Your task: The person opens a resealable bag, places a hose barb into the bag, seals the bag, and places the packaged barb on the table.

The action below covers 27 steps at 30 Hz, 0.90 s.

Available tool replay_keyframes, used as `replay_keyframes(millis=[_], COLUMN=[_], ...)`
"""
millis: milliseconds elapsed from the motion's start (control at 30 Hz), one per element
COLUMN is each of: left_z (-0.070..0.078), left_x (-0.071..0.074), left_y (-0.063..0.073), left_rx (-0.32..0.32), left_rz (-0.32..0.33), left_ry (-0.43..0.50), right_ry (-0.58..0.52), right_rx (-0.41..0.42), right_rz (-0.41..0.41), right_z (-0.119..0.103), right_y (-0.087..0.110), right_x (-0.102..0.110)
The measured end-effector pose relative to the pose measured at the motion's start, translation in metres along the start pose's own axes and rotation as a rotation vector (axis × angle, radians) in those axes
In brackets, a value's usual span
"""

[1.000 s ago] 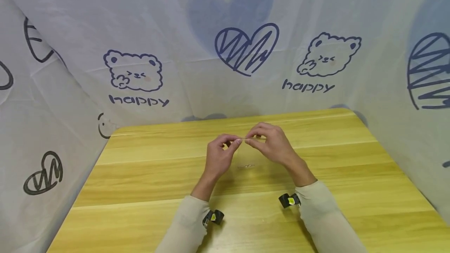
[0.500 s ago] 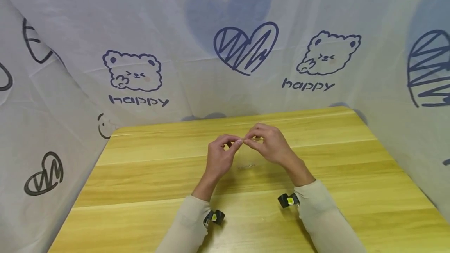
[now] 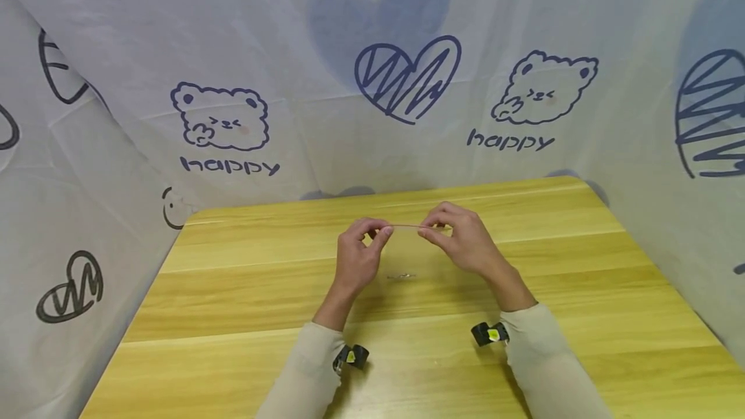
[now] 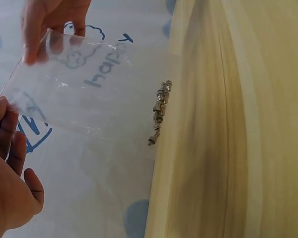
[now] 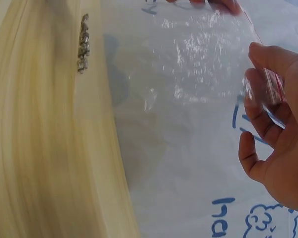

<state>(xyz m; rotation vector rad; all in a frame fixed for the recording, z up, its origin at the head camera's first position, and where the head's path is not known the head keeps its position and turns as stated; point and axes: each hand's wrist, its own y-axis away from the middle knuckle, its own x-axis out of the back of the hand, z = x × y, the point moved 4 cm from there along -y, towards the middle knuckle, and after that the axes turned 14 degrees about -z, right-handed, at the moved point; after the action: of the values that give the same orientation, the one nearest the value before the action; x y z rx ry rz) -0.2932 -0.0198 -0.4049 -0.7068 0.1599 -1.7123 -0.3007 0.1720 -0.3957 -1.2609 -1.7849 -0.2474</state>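
A clear zip-lock bag (image 4: pixel 74 79) hangs by its red-lined top edge between my two hands. At its left end, my left hand (image 3: pixel 357 257) pinches that edge between thumb and fingers. My right hand (image 3: pixel 464 241) pinches the other end, and part of the red strip folds back into its palm in the right wrist view. Several small metal fittings (image 4: pixel 161 101) lie in a row along the bottom of the bag; their exact kind is too small to tell. Whether the zip is sealed cannot be made out.
Beneath the hands is a wood-grain table (image 3: pixel 233 302). A white cloth (image 3: pixel 314 147) printed with hearts and bears hangs behind and at both sides. Small dark cameras sit at the left wrist (image 3: pixel 352 357) and right wrist (image 3: pixel 489 333).
My hands, nearly touching before, have moved apart, the left one leftward and the right one rightward. A longer stretch of the bag's red edge now shows straight between them.
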Motion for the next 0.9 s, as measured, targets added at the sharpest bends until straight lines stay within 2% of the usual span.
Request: replay_keyframes(millis=[167, 300, 500, 567, 667, 833, 900], left_z=[-0.023, -0.025, -0.025, -0.024, -0.024, -0.024, -0.025], left_x=[0.000, 0.002, 0.009, 0.013, 0.018, 0.028, 0.030], left_y=[-0.002, -0.003, -0.003, -0.003, -0.002, 0.000, 0.000], left_rx=[-0.009, -0.018, 0.012, 0.017, 0.056, 0.194, 0.249], left_rz=[0.004, -0.003, -0.009, -0.050, -0.167, -0.395, -0.460], left_ry=[0.014, 0.021, 0.032, 0.037, 0.030, -0.001, -0.005], right_ry=[-0.007, -0.012, 0.000, -0.012, -0.063, -0.186, -0.241], right_rx=[0.000, -0.007, -0.057, -0.076, -0.099, -0.130, -0.147], right_rz=[0.032, 0.049, 0.089, 0.068, -0.014, -0.155, -0.204], right_z=[0.008, 0.010, 0.012, 0.013, 0.012, 0.013, 0.015], right_y=[0.006, 0.008, 0.013, 0.016, 0.021, 0.026, 0.026], right_x=[0.007, 0.011, 0.019, 0.020, 0.021, 0.018, 0.015])
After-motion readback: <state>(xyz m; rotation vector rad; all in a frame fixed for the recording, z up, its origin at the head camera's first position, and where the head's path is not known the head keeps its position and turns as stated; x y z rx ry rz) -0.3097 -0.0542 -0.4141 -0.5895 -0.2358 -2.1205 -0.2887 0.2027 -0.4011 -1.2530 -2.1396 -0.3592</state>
